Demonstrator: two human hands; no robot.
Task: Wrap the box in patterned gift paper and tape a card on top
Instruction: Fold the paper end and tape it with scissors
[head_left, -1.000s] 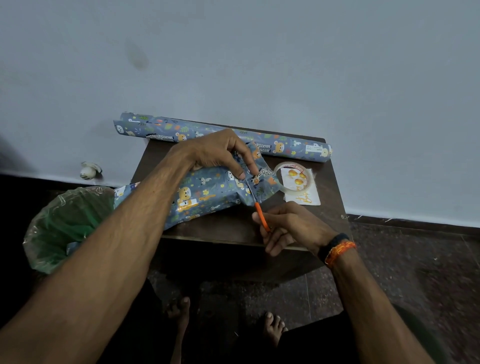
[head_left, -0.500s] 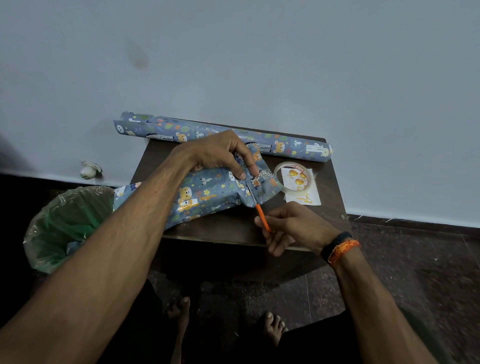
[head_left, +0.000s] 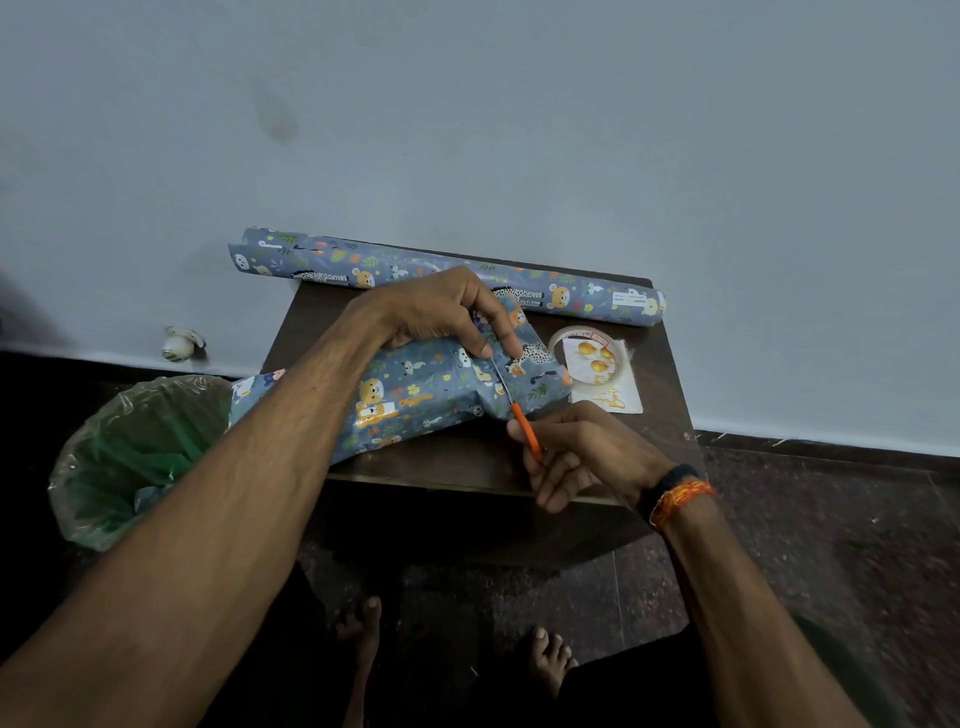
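While the left hand (head_left: 441, 317) pinched the blue animal-print gift paper (head_left: 415, 395) over the box on the dark wooden table (head_left: 467, 457), the right hand (head_left: 582, 452) gripped orange-handled scissors (head_left: 519, 415), trimming excess. Taping seemed next; the clear tape ring (head_left: 589, 353) sat on the white card (head_left: 623, 400), clear of the spare roll (head_left: 447, 270).

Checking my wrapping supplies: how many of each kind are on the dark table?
Rolled blue patterned gift paper: 1
Box half-wrapped in blue patterned paper: 1
Orange-handled scissors: 1
Clear tape roll: 1
White greeting card: 1
Total: 5
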